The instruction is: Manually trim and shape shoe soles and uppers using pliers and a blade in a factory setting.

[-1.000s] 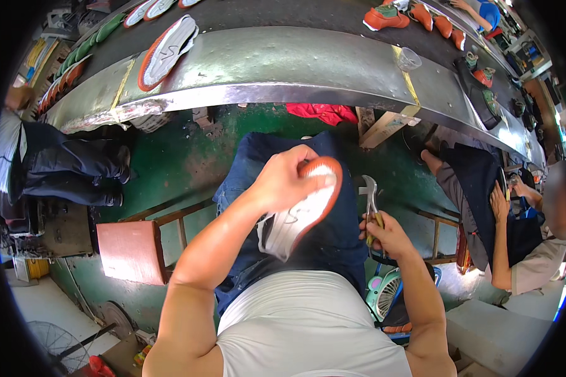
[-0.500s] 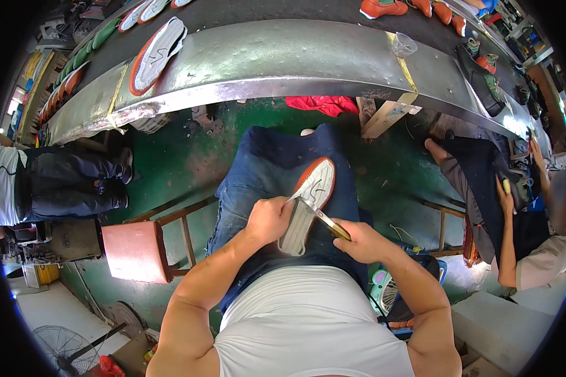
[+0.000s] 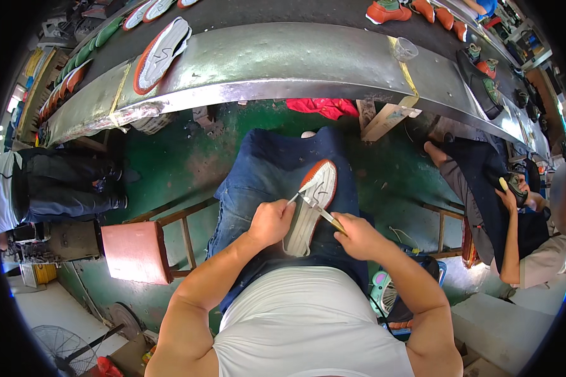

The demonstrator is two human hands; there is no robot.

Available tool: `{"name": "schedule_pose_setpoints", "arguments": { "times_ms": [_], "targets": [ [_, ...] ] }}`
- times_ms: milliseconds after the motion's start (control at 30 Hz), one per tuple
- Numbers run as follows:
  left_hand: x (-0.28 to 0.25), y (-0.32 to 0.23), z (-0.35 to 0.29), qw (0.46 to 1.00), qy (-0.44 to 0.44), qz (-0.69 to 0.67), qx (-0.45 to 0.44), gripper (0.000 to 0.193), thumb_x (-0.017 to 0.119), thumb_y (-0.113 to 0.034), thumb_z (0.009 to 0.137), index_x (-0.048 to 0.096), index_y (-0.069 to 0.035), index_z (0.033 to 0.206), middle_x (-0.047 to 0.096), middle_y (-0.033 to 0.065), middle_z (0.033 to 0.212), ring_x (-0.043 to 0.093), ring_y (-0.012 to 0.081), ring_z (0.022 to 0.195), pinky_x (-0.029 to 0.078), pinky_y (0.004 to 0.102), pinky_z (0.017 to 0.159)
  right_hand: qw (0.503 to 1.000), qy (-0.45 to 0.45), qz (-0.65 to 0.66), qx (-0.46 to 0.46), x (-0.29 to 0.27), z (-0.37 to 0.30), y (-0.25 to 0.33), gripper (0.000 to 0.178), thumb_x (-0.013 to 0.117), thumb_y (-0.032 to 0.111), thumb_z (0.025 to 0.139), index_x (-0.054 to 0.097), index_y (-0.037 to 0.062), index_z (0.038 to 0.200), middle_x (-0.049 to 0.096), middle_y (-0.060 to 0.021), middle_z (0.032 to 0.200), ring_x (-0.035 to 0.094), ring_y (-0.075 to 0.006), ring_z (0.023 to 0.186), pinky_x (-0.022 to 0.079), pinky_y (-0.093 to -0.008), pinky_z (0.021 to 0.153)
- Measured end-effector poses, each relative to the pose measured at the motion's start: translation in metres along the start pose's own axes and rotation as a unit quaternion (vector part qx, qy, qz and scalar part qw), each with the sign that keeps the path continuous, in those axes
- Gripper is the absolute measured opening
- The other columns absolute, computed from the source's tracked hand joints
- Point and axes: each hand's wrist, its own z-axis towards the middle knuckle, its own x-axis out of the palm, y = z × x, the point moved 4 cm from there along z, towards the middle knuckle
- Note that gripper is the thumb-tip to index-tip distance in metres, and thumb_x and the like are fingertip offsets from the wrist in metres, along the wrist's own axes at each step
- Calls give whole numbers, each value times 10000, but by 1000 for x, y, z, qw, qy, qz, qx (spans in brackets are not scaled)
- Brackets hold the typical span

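Note:
A white shoe [image 3: 321,180] with an orange-red sole edge and a dark wavy line lies across my thighs, toe pointing away. My right hand [image 3: 360,237] is wrapped round the wooden handle of a hammer [image 3: 326,217], whose metal head rests at or just above the shoe's upper. Beside the shoe's left edge, my left hand [image 3: 271,222] is closed in a pinch. A thin, pale, metal-looking piece shows at its fingertips, close to the hammer head. I cannot make out its kind.
Ahead runs a metal-edged bench [image 3: 283,53] with a dark belt carrying several shoes; another white shoe [image 3: 161,56] and a clear cup [image 3: 404,49] sit on its edge. A red stool [image 3: 135,251] stands left. People are at both sides, the right one holding a dark shoe [image 3: 514,188].
The hammer has turned, so its head now shows crosswise over the shoe, and my right hand has shifted slightly up. My left hand has moved slightly right.

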Motion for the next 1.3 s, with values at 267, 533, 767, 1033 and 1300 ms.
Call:
{"name": "schedule_pose_setpoints", "arguments": {
  "times_ms": [267,533,767,1033,1300],
  "targets": [
    [1,-18,-3,997,79,22,-17,400,458,-346,1048,701,-27,1057,713,188,874,701,355,828,562,419,763,933,315,-16,176,-54,30,22,255,594,194,946,591,-61,948,675,-237,847,674,-386,785,523,-453,701],
    [50,29,6,783,155,-594,-97,649,432,-457,1064,285,-78,1570,453,94,1496,443,199,1338,312,345,1155,995,55,-5,84,18,20,-8,223,649,204,924,568,-1,892,642,-244,787,634,-460,776,486,-494,675],
    [64,35,17,846,78,-517,-108,610,577,-268,1034,324,-91,1561,495,76,1456,449,167,1334,354,321,1124,945,121,153,261,19,14,-10,231,619,186,937,598,-23,1031,646,-228,868,642,-402,858,498,-470,776],
    [60,28,13,950,37,-293,-98,610,550,-177,1028,292,-88,1573,516,157,1453,516,224,1313,409,311,1080,909,68,315,264,37,16,-39,240,614,206,971,608,-29,1021,683,-123,838,664,-217,735,517,-370,653],
    [37,-2,17,994,54,20,93,512,509,-154,999,420,-176,1503,548,243,1349,616,416,1135,524,431,955,772,165,528,312,13,-1,-39,246,544,186,1020,602,-23,1138,676,-105,987,683,-164,796,591,-268,579]
  ]
}}
